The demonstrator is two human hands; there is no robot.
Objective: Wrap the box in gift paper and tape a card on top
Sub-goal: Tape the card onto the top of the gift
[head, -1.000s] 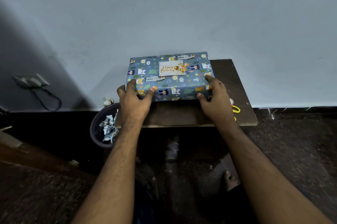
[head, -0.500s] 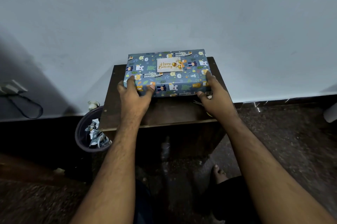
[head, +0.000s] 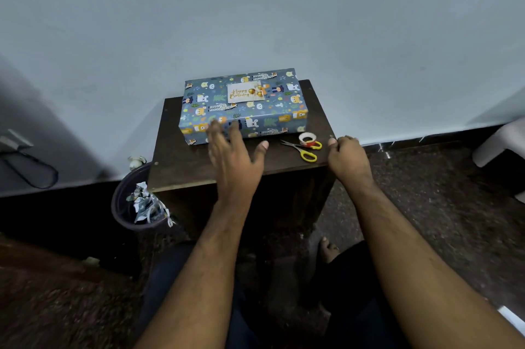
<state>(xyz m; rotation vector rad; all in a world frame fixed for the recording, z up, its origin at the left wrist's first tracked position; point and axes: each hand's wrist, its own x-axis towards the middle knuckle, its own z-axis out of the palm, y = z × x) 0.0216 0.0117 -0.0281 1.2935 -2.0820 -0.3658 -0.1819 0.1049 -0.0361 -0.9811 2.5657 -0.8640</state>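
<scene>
The box (head: 272,110), wrapped in blue paper printed with cartoon animals, lies on a small dark wooden table (head: 199,167) against the wall. A pale "Happy Birthday" card (head: 245,92) sits on its top face. My left hand (head: 233,155) hovers in front of the box with fingers spread, fingertips just over its near side, holding nothing. At the table's right edge is my right hand (head: 348,154), fingers loosely curled and empty.
Yellow-handled scissors (head: 305,150) and a roll of tape (head: 307,138) lie on the table right of the box. A dark bin (head: 122,206) with paper scraps stands on the floor at the table's left. A cable hangs at far left.
Both hands have let go of the box's near side and drawn back; the right hand moved out to the table's right edge, uncovering the scissors and tape. The camera pulled back.
</scene>
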